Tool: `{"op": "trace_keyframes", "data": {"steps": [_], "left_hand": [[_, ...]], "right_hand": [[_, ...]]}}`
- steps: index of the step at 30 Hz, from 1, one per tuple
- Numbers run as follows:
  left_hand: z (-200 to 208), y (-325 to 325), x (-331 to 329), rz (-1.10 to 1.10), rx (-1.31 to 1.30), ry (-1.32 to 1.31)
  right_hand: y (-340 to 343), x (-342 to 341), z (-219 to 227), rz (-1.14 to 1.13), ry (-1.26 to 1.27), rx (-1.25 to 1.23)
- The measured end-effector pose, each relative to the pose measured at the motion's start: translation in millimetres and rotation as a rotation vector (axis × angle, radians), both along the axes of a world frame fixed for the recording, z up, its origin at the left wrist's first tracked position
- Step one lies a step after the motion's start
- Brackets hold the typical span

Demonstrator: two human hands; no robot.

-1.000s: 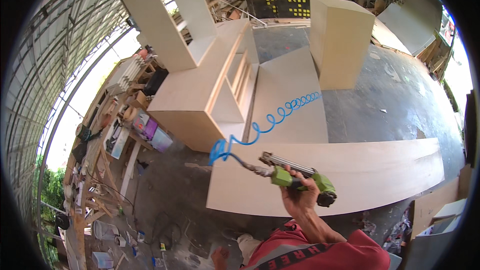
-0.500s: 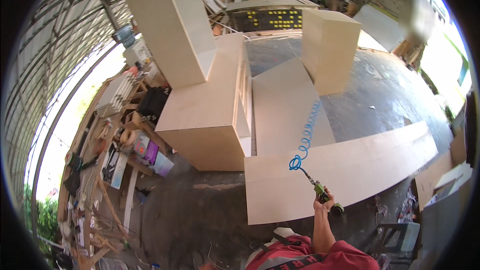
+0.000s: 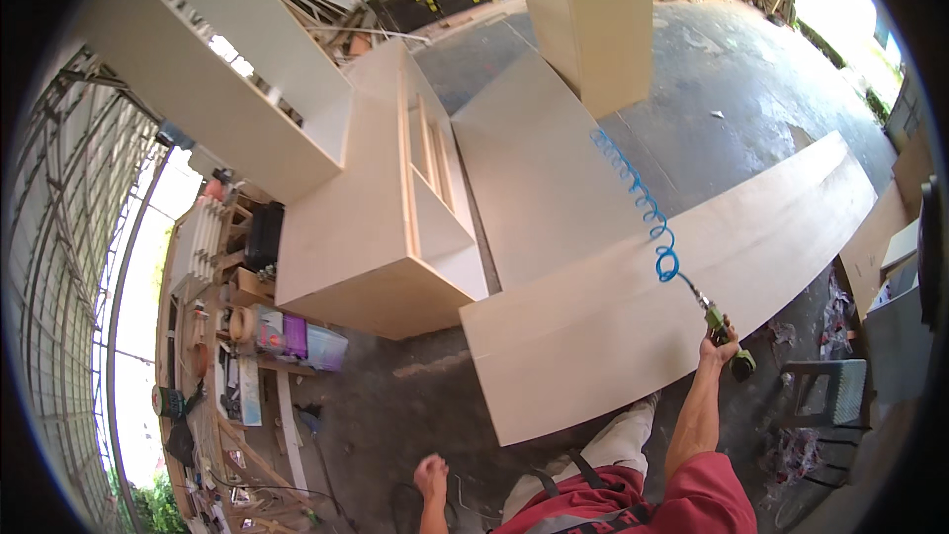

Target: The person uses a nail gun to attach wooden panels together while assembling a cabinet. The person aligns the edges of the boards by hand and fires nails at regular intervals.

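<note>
Nail gun (image 3: 725,338): small in view, green body w/ a dark end at the lower right, metal fitting at the top where a blue coiled air hose (image 3: 638,200) plugs in. Hose runs up and left from the gun, over the long plywood panel (image 3: 633,307) lying on the concrete floor (image 3: 761,89), toward the tall plywood box (image 3: 593,20) standing farther back.

Right hand (image 3: 714,351): arm stretched out from the red sleeve, fingers wrapped closed round the gun's grip. Gun sits in the fist and sticks out beyond it on both sides, hose end upward, dark end down-right. It's held just past the panel's near edge, over the floor, near a grey plastic stool (image 3: 830,391).

Left hand (image 3: 431,480): low at the bottom of the view, well apart from the gun, nothing in it as far as can be seen; fingers look loosely curled, exact opening not clear.

Also: open plywood cabinet (image 3: 395,208) lying left of a second flat panel (image 3: 539,158); cluttered counter (image 3: 237,336) along the left side.
</note>
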State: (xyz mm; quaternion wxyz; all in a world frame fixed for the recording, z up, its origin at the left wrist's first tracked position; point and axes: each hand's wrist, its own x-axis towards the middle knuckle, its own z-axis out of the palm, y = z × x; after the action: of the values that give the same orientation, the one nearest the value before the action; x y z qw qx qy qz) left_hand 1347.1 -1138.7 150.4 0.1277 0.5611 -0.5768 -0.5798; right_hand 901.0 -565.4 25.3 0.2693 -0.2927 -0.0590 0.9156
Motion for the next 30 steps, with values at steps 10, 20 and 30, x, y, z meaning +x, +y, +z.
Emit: {"op": "trace_keyframes", "data": {"steps": [10, 20, 30], "left_hand": [[-62.5, 201.0, -511.2, -0.902, -0.874, 0.079], [-112.3, 240.3, -606.4, -0.957, -0.925, -0.317], [-104.9, 243.7, -604.0, -0.971, -0.909, -0.243]], "right_hand": [[242.9, -141.3, -17.2, -0.037, 0.033, 0.122], [328.0, -116.3, -4.6, 0.127, -0.159, 0.224], [115.7, -152.0, 78.4, 0.449, -1.013, 1.065]]}}
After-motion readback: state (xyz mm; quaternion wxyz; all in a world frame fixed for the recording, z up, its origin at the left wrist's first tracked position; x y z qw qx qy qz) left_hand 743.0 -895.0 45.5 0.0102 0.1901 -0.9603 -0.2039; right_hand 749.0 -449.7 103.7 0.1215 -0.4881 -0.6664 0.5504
